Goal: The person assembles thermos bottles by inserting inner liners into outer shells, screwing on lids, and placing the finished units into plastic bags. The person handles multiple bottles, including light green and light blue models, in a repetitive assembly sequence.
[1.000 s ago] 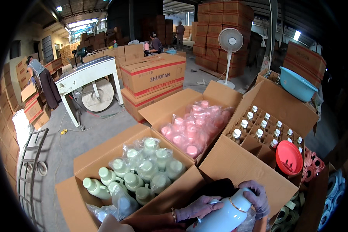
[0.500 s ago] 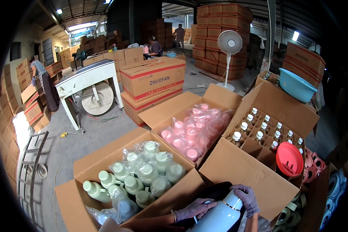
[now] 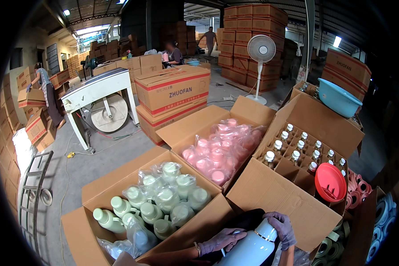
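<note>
A light blue vacuum flask (image 3: 249,246) lies tilted across my lap, its shoulder and cap up and to the right. My gloved left hand (image 3: 221,241) grips the flask's handle, fingers closed round it. Over the flask's cap end, my gloved right hand (image 3: 281,227) is closed with its fingers round the top. Just left stands an open carton (image 3: 99,184) of pale green flasks (image 3: 151,213), several in clear bags. One bagged blue flask (image 3: 141,237) lies in its near corner. Beyond my hands, a carton flap (image 3: 283,201) slopes down toward me.
Another open carton (image 3: 175,135) holds bagged pink flasks (image 3: 219,153). At right, a divided carton holds glass liners (image 3: 300,145) with white caps, and a red basin (image 3: 330,179) rests on it. A blue basin (image 3: 339,98), a standing fan (image 3: 261,49) and a white machine table (image 3: 97,88) stand farther off.
My hands and the blue flask keep nearly the same pose. The view shifts slightly. At far left a person now holds a carton raised; a distant person has turned and stepped.
</note>
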A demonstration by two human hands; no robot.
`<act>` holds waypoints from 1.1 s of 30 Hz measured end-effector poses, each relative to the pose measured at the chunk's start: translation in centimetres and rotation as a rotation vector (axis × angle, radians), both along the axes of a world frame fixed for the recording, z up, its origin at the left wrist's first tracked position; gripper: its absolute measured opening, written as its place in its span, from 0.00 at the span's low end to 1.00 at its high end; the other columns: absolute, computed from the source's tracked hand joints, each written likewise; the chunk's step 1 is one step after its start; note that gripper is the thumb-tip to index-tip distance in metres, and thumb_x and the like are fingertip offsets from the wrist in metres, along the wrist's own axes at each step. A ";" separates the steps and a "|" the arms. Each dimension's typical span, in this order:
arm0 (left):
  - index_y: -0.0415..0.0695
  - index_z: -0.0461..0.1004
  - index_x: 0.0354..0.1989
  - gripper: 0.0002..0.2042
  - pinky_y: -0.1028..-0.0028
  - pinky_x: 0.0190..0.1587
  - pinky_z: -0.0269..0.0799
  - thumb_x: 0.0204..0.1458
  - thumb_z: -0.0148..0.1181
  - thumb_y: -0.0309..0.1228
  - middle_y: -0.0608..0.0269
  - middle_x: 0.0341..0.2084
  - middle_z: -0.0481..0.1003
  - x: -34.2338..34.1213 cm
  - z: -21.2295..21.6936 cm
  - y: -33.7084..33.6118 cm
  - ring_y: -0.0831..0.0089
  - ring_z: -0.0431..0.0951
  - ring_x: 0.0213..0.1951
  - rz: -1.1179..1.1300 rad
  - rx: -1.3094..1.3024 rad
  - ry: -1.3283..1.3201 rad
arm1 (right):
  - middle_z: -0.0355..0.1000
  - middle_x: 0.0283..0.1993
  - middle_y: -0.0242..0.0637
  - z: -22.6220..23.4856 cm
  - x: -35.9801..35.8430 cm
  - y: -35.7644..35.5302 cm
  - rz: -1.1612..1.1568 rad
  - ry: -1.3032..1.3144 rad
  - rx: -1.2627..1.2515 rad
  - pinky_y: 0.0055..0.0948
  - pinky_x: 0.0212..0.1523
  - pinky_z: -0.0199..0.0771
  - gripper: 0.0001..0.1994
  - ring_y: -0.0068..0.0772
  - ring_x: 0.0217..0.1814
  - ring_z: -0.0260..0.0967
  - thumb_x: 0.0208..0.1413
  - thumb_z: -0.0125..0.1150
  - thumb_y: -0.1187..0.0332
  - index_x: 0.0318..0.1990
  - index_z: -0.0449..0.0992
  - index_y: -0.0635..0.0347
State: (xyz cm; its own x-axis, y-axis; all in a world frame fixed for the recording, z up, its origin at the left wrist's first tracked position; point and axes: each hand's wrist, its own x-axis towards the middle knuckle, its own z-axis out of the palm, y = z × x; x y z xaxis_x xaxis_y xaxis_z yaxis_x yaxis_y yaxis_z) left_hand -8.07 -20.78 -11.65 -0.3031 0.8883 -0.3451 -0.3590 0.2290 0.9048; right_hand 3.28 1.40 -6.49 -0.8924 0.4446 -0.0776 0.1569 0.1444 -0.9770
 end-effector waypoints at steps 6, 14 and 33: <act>0.44 0.69 0.60 0.24 0.80 0.17 0.55 0.62 0.55 0.46 0.73 0.16 0.66 -0.1 1.3 -0.2 0.85 0.63 0.15 -0.074 -0.029 -0.063 | 0.76 0.38 0.34 0.4 0.4 -0.1 0.008 0.050 -0.005 0.24 0.45 0.70 0.13 0.24 0.40 0.71 0.55 0.59 0.68 0.44 0.79 0.66; 0.43 0.70 0.60 0.20 0.84 0.20 0.58 0.62 0.57 0.38 0.78 0.21 0.68 3.0 0.8 -0.2 0.90 0.62 0.19 0.240 0.144 -0.055 | 0.77 0.43 0.39 3.9 1.3 -1.2 0.099 0.023 0.221 0.30 0.53 0.70 0.14 0.33 0.48 0.73 0.51 0.62 0.70 0.46 0.78 0.64; 0.44 0.72 0.51 0.22 0.56 0.53 0.66 0.47 0.64 0.37 0.47 0.47 0.72 -21.2 -13.2 -19.9 0.49 0.71 0.50 1.006 -0.634 1.557 | 0.74 0.39 0.36 0.7 -1.1 -0.7 -0.054 -0.065 0.301 0.25 0.49 0.68 0.12 0.25 0.43 0.68 0.59 0.53 0.70 0.43 0.77 0.69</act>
